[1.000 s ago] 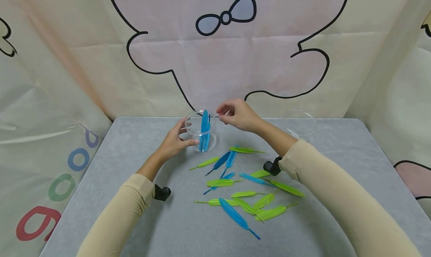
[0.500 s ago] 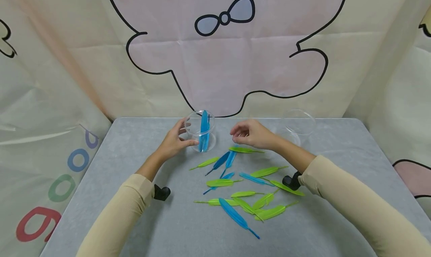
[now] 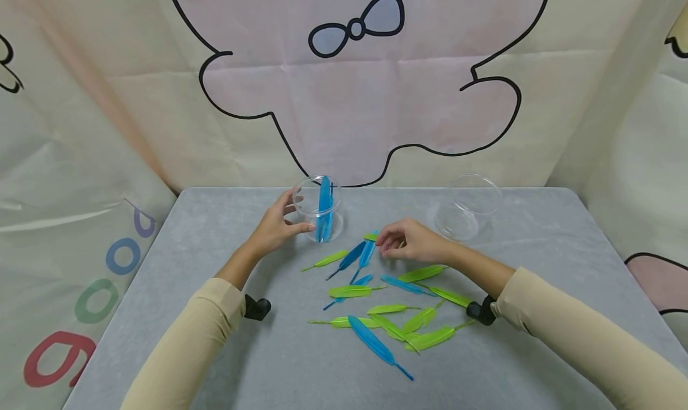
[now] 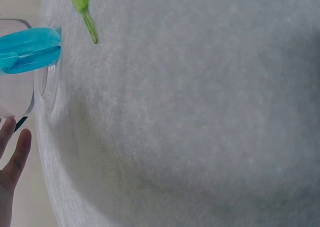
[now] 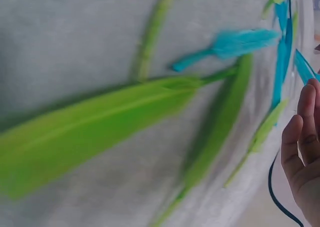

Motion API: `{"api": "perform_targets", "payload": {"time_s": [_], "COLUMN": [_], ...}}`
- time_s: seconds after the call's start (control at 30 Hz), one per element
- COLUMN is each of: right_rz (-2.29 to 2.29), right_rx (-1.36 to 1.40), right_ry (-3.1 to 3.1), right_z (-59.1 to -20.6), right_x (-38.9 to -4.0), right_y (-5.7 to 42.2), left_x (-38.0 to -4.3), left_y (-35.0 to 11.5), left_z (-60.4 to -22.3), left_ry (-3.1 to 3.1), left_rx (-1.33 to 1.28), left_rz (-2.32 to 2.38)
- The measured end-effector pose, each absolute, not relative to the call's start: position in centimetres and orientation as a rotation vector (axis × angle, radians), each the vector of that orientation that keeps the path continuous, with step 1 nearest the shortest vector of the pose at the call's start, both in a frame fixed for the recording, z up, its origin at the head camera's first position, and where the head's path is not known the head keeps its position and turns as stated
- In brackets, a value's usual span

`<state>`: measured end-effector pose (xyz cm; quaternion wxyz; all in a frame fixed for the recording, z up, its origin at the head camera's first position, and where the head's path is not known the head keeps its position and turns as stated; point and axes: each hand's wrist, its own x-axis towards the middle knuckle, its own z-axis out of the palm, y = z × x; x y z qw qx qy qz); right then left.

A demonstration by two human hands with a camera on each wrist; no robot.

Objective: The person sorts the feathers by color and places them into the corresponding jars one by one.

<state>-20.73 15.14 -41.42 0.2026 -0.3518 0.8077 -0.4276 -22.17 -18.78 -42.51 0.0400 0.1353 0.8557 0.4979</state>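
Observation:
My left hand (image 3: 273,228) holds a clear plastic cup (image 3: 337,222) near the table's back edge, thumb in front and fingers round its far side. Blue feathers (image 3: 325,210) stand upright inside the cup; they also show in the left wrist view as blue feathers (image 4: 32,49). Just above the tabletop, my right hand (image 3: 412,243) hovers with loosely bent fingers over a green feather (image 3: 371,237), largely covered by the hand. In the right wrist view, the thumb and fingertips of the right hand (image 5: 306,152) are apart, with nothing seen between them.
Green feathers (image 3: 430,338) and blue feathers (image 3: 371,338) lie scattered, some overlapping, across the middle of the grey table (image 3: 258,362). Another clear cup (image 3: 457,224) stands at the back right. A printed cloth (image 3: 344,111) hangs behind the table.
My right hand has come down from beside the left cup's rim, moving right and toward me to the green feather. My left hand and its cup have stayed in place.

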Motion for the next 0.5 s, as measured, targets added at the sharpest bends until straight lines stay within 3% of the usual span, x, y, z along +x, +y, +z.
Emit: {"api": "perform_targets", "payload": {"time_s": [0.5], "right_rz": [-1.221], "right_rx": [-0.932], "right_ry": [2.138], "right_z": [-43.8], "right_x": [-19.1], "right_y": [16.1], "left_x": [-22.2], "left_y": [-18.7], "left_z": [-42.7], "left_ry": [2.617], "left_rx": [0.405], "left_rz": [1.524]}}
